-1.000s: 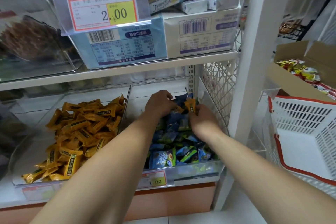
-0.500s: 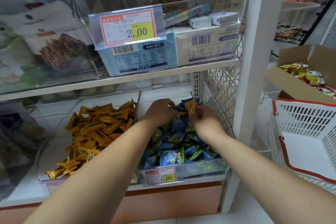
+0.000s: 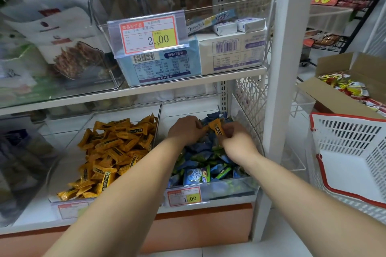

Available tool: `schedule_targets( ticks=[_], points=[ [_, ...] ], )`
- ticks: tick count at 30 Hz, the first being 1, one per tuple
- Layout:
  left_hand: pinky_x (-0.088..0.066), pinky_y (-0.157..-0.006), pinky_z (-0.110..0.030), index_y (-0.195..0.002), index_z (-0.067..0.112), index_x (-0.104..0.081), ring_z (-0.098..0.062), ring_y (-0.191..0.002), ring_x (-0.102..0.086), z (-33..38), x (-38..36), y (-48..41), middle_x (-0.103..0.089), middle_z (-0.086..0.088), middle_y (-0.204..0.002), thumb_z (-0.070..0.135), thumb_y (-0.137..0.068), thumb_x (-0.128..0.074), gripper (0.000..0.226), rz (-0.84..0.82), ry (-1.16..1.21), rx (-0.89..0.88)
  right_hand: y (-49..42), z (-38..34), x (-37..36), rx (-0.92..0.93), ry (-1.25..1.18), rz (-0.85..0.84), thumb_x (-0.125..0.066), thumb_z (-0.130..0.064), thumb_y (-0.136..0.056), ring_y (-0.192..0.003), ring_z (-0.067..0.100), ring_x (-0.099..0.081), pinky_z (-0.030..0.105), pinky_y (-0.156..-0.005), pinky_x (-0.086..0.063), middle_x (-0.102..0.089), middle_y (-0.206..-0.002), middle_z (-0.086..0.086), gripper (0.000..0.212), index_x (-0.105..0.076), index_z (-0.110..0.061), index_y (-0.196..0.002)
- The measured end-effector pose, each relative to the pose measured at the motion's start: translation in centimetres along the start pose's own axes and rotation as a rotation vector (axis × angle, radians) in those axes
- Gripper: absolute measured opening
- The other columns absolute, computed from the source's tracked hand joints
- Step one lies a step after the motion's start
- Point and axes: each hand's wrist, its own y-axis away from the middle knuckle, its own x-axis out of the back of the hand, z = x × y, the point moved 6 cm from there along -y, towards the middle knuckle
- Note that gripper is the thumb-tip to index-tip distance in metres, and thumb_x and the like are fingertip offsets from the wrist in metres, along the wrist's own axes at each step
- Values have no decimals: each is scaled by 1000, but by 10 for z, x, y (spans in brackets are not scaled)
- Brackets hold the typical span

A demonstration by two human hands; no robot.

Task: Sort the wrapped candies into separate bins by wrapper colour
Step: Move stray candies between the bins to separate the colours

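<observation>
Bottom level of the shelf point(image 3: 188, 87) has two clear bins side by side. The orange bin point(image 3: 69, 146) on the left holds a heap of orange candies point(image 3: 117, 148), and the blue bin point(image 3: 229, 191) on the right is full of blue candies point(image 3: 200, 158), with some green mixed in toward the front.

Both arms reach to the back of the blue bin. The right hand point(image 3: 236, 142) pinches a stray orange candy point(image 3: 218, 128) between thumb and fingertips, held just above the blue pile. The left hand point(image 3: 184, 129) is right beside it with its fingers curled, and there's a scrap of orange at the tips. I honestly can't tell if it's gripping that wrapper end, holding a second candy, or just touching.

My guess is the step here is fishing orange strays out of the blue bin, and this one needs to go over the divider to the left.

What could go wrong from here:
- The pinch is only on the slippery wrapper, so a loose hold on the way over could drop it back among the blue ones, where it would sink between wrappers.
- The upper shelf sits low over the back of the bins, so lifting too high could knock knuckles on it.
- Dragging the forearms out could sweep blue candies over the front lip.
- The green-ish ones up front might need their own call, colour-wise.
</observation>
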Motion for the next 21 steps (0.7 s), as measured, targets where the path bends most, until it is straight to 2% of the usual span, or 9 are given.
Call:
schedule_targets(
  ticks=[2, 4, 6, 7, 9, 12, 14, 18, 21],
  points=[
    [-47, -78, -29, -96, 25, -61, -16, -94, -61, 4, 20, 6, -64, 5, -98, 47, -89, -67, 24, 105, 151, -15, 3, -8, 2, 29, -70, 31, -67, -18, -90, -82, 9, -59, 17, -61, -38, -61, -89, -15, 20, -53, -32, -92],
    [-51, -75, -29, -109, 22, -62, -15, -90, -65, 9, 35, 21, -65, 7, -97, 48, -88, -69, 33, 152, 393, 1, 4, -17, 5, 52, -153, 68, -70, -20, -88, -81, 1, -59, 15, -61, -38, -63, -88, -16, 23, -53, -35, -89],
    [-58, -82, -35, -121, 23, -61, -20, -91, -70, 13, 37, 41, -69, -1, -104, 34, -91, -70, 33, 81, 694, 13, 8, -27, 9, 68, -264, 99, -75, -20, -86, -84, -2, -61, 13, -64, -42, -65, -90, -16, 24, -56, -34, -90],
    [-60, -82, -36, -120, 25, -63, -23, -92, -71, 15, 37, 53, -71, -5, -105, 26, -93, -69, 28, 38, 803, 2, 9, -31, 10, 72, -318, 100, -77, -19, -84, -84, -2, -62, 12, -65, -45, -66, -91, -15, 26, -57, -33, -91],
    [-60, -70, -30, -110, 28, -68, -19, -88, -73, 19, 38, 76, -75, -4, -100, 17, -96, -64, 18, 16, 936, -57, 14, -40, 8, 99, -383, 71, -79, -14, -82, -84, 4, -67, 14, -69, -50, -70, -90, -9, 25, -61, -28, -92],
    [-57, -59, -25, -94, 31, -72, -9, -80, -73, 17, 43, 100, -77, 8, -88, 12, -98, -57, 24, 105, 1010, -60, 26, -53, -2, 166, -405, -7, -79, -8, -82, -78, 2, -68, 13, -66, -51, -73, -80, -8, 20, -66, -22, -87],
    [-57, -58, -25, -93, 27, -72, -7, -80, -72, 15, 44, 109, -77, 9, -86, 12, -101, -51, 27, 128, 1028, -25, 33, -59, -8, 195, -374, -29, -79, -10, -81, -77, 1, -67, 11, -65, -49, -72, -78, -8, 19, -67, -23, -85],
    [-58, -65, -26, -107, 15, -70, -11, -82, -73, 12, 42, 120, -76, 0, -90, 26, -101, -56, 19, 81, 1159, 15, 40, -63, -19, 161, -326, -48, -79, -16, -81, -85, 11, -67, 23, -74, -55, -71, -88, 0, 18, -67, -22, -92],
    [-60, -74, -28, -115, 18, -68, -12, -95, -72, 6, 45, 122, -75, 1, -103, 35, -93, -67, 28, 108, 1053, -27, 44, -66, -22, 172, -321, -86, -76, -10, -80, -87, 10, -69, 24, -75, -57, -73, -90, 0, 18, -70, -19, -95]
  ],
)
